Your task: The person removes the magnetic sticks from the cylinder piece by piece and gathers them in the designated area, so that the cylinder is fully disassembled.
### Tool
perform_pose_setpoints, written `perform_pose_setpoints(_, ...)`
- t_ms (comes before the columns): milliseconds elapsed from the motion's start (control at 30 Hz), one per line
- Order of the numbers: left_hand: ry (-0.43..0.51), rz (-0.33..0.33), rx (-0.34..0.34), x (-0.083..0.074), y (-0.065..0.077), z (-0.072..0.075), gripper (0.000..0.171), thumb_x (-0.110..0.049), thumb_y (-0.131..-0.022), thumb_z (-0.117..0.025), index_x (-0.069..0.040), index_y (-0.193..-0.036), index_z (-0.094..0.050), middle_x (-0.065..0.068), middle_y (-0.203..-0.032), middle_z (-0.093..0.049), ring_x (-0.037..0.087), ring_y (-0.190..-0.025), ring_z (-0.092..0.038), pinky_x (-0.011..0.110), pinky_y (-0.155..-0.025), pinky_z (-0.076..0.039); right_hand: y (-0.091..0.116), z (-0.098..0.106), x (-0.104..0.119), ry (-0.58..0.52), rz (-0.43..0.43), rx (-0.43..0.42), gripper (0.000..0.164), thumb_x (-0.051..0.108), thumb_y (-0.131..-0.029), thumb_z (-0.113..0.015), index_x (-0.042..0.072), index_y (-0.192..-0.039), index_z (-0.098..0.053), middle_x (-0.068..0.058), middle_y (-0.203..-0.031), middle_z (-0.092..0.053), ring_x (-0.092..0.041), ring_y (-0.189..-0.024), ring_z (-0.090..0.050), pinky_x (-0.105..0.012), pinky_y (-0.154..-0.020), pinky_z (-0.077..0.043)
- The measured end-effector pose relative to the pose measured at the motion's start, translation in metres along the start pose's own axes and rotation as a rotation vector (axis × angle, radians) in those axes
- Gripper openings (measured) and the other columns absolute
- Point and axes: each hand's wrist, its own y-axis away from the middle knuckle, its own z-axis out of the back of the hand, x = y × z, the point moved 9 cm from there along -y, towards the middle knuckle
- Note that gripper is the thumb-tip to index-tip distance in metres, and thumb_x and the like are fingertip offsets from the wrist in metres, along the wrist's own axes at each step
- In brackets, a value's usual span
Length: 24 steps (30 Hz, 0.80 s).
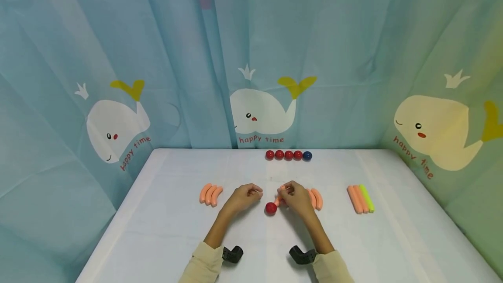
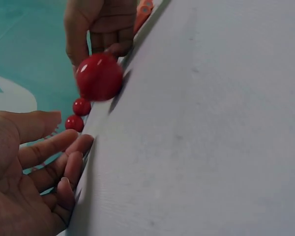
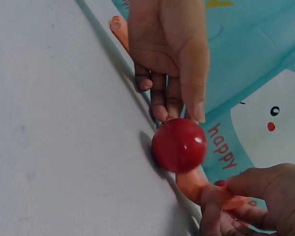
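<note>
My right hand (image 1: 297, 198) pinches a curved orange piece (image 3: 189, 184) between thumb and fingers. At the near end of that piece is a glossy red ball (image 1: 271, 208), joined to it or touching it; I cannot tell which. In the right wrist view the hand covers much of the orange piece. Across a small gap, to the left of the ball, my left hand (image 1: 245, 196) holds nothing, its fingers loosely bent. The left wrist view shows this hand (image 2: 34, 172) with thumb and fingers apart, below the red ball (image 2: 99, 77).
A row of several red balls (image 1: 279, 155) ends in a blue ball (image 1: 307, 156) at the table's back edge. Curved orange pieces (image 1: 211, 194) lie left, with more (image 1: 316, 199) beside my right hand. Straight orange sticks (image 1: 355, 199) and a lime-green stick (image 1: 367, 198) lie far right.
</note>
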Motion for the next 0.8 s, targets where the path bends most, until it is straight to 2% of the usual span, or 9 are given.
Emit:
perform_pose_setpoints(233,-0.022,-0.011,-0.017,0.004,0.006,-0.001,0.029,-0.035,-0.095,-0.062,-0.012,-0.111,-0.069,0.004,-0.103,-0.07,0.015,-0.096,-0.063,0.036,-0.083,-0.051,-0.001,-0.001,-0.008,-0.211,-0.087,-0.009,0.022,0.004,-0.087,-0.065,-0.006,-0.105,-0.057,-0.017,-0.083,-0.067,-0.019,-0.065,-0.07,-0.023,-0.056,-0.053)
perform_pose_setpoints(367,-0.012,-0.013,-0.028,0.004,0.007,0.001,0.031,-0.036,-0.094,-0.064,-0.011,-0.112,-0.068,0.003,-0.101,-0.069,0.013,-0.092,-0.062,0.032,-0.081,-0.051,-0.002,-0.003,-0.008,-0.263,-0.088,0.005,0.023,0.001,-0.088,-0.064,-0.008,-0.107,-0.055,-0.022,-0.087,-0.067,-0.017,-0.068,-0.07,-0.022,-0.059,-0.053)
perform_pose_setpoints(467,0.001,-0.024,-0.036,0.003,0.008,0.002,0.032,-0.031,-0.093,-0.065,-0.009,-0.115,-0.067,0.001,-0.096,-0.068,0.01,-0.086,-0.059,0.028,-0.076,-0.049,-0.001,-0.002,-0.001,-0.222,-0.016,0.007,0.024,0.002,-0.085,-0.063,-0.008,-0.106,-0.058,-0.018,-0.09,-0.066,-0.01,-0.068,-0.065,-0.02,-0.058,-0.051)
perform_pose_setpoints(633,-0.023,-0.057,-0.052,0.001,0.008,0.002,0.032,-0.027,-0.091,-0.068,-0.007,-0.115,-0.067,0.0,-0.09,-0.066,0.006,-0.079,-0.056,0.023,-0.07,-0.047,0.003,-0.003,0.014,-0.107,0.198,0.044,0.026,0.008,-0.077,-0.061,-0.004,-0.1,-0.067,-0.01,-0.084,-0.066,-0.006,-0.064,-0.053,-0.023,-0.054,-0.043)
perform_pose_setpoints(733,-0.053,-0.076,-0.058,-0.001,0.008,0.0,0.03,-0.029,-0.09,-0.071,-0.008,-0.113,-0.068,-0.001,-0.091,-0.066,0.005,-0.078,-0.056,0.021,-0.069,-0.047,0.004,-0.008,0.018,-0.01,0.243,0.082,0.021,0.006,-0.081,-0.062,-0.001,-0.098,-0.07,-0.009,-0.085,-0.068,-0.011,-0.069,-0.05,-0.025,-0.058,-0.041)
perform_pose_setpoints(800,-0.063,-0.086,-0.063,-0.002,0.008,0.0,0.029,-0.028,-0.09,-0.071,-0.009,-0.11,-0.069,0.0,-0.09,-0.067,0.006,-0.077,-0.056,0.022,-0.068,-0.047,0.003,-0.012,0.017,0.069,0.237,0.097,0.015,0.006,-0.083,-0.065,0.002,-0.096,-0.072,-0.008,-0.087,-0.067,-0.012,-0.073,-0.05,-0.026,-0.062,-0.041)
